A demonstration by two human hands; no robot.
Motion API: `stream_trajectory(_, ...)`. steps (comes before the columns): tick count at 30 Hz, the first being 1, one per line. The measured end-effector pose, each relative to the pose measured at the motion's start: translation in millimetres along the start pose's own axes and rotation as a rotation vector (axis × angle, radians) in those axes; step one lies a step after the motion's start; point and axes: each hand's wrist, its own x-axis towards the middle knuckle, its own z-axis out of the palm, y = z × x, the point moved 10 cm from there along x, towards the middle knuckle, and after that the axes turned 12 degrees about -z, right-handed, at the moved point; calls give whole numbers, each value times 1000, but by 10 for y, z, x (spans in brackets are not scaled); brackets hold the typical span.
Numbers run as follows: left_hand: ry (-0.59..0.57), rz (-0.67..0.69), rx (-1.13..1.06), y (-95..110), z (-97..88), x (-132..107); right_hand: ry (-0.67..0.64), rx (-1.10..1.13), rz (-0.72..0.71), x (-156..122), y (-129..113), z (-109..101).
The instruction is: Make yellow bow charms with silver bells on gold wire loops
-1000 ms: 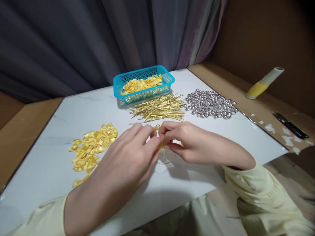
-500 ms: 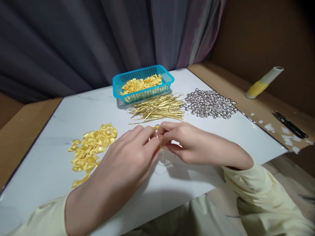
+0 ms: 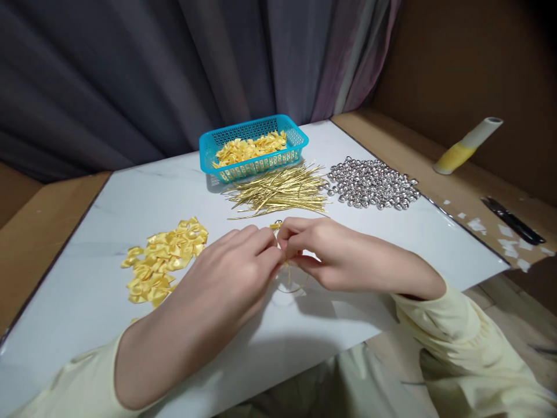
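At the left of the white tabletop (image 3: 108, 209) lies a loose heap of yellow ribbon bows (image 3: 163, 258), well apart from the work in the middle and near the left forearm. The left hand (image 3: 226, 273) comes in from the near left, palm down, its fingers drawn together so that thumb and forefinger pinch at a small yellow piece (image 3: 285, 264) right where the two hands meet. The right hand (image 3: 335, 255) comes in from the near right, fingers curled and pressed against the left fingertips, pinching the same piece from the other side. The piece sits between the fingertips of both hands, just above the tabletop; a thin gold wire (image 3: 296, 284) loops out beneath it toward the near side, and a small gold end (image 3: 276, 224) pokes out just beyond the knuckles on the far side.

Most of the piece is hidden by the fingers, so its shape and how the wire joins it cannot be made out. The thumbs are largely covered too.

Beyond the hands lies a spread of gold wire lengths (image 3: 278, 191), and farther still a blue basket (image 3: 253, 146) holding more yellow bows. To the right of the wires is a pile of silver beads (image 3: 372, 186). On the brown surface at the far right lie a yellow and white tube (image 3: 467, 146), black scissors (image 3: 513, 220) and white paper scraps (image 3: 507, 235). Pale yellow sleeves run off the near edge.
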Motion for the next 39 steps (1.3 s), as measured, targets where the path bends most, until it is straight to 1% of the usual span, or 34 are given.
stream_trajectory(2,-44,0,-117,-75,-6,12,3,0,-5,-3,-4,-6)
stream_trajectory(4,-87,-38,-231,-198,-14,47,8,-8,-1,-11,-3,-27)
stream_trajectory(5,-109,-74,-275,-272,-10,70,12,-14,3,-17,-2,-43)
stream_trajectory(6,-119,-157,-310,-386,-6,97,17,-19,4,-22,-4,-62)
stream_trajectory(8,-215,-276,-363,-523,93,121,28,-22,-2,-29,-17,-96)
stream_trajectory(9,-277,-310,-389,-547,161,120,33,-21,-7,-31,-23,-109)
stream_trajectory(11,-389,-312,-445,-506,280,107,46,-8,-16,-32,-35,-134)
stream_trajectory(13,-427,-279,-485,-436,323,102,65,8,-22,-28,-42,-158)
stream_trajectory(15,-412,-238,-497,-375,304,106,73,24,-29,-23,-50,-174)
stream_trajectory(19,-324,-162,-470,-283,184,112,75,12,-32,-26,-66,-208)
stream_trajectory(22,-228,-131,-405,-253,83,116,81,4,-12,-45,-60,-240)
stream_trajectory(25,-176,-99,-324,-232,51,112,79,20,-4,-54,-59,-256)
stream_trajectory(30,-155,-19,-273,-190,64,82,60,57,9,-53,-42,-239)
stream_trajectory(39,-181,-13,-250,-202,111,33,63,46,14,-49,-32,-224)
